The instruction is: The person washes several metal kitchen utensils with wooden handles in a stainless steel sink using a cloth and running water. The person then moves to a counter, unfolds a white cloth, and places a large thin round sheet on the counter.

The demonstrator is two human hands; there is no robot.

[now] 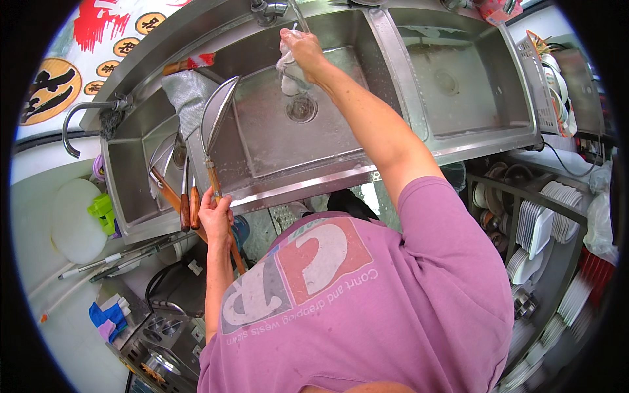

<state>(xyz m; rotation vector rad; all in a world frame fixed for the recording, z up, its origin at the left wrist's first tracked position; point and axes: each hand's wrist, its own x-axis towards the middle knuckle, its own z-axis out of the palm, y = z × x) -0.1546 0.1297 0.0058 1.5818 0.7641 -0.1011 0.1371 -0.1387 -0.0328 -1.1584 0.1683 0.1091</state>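
Observation:
My right hand (302, 51) grips a wet white cloth (290, 73) under the stream from the metal faucet (268, 12), over the middle sink basin (304, 132). My left hand (217, 213) is closed around the long wooden handle of a round-headed strainer or ladle (216, 118), whose metal head leans above the basin's left side. Close to that hand, several wooden-handled tools (185, 211) rest in the left basin (132, 172). A grey woven cloth (189, 96) drapes over the divider, with a red-bristled brush (189, 64) just behind it.
At the right is another basin holding water (449, 83), with a white basket of dishes (540, 93) beyond. Stacked white plates (535, 228) fill a rack below right. A second faucet (73, 118) curves at the far left, above a round white board (78, 221) and a green plastic item (102, 211).

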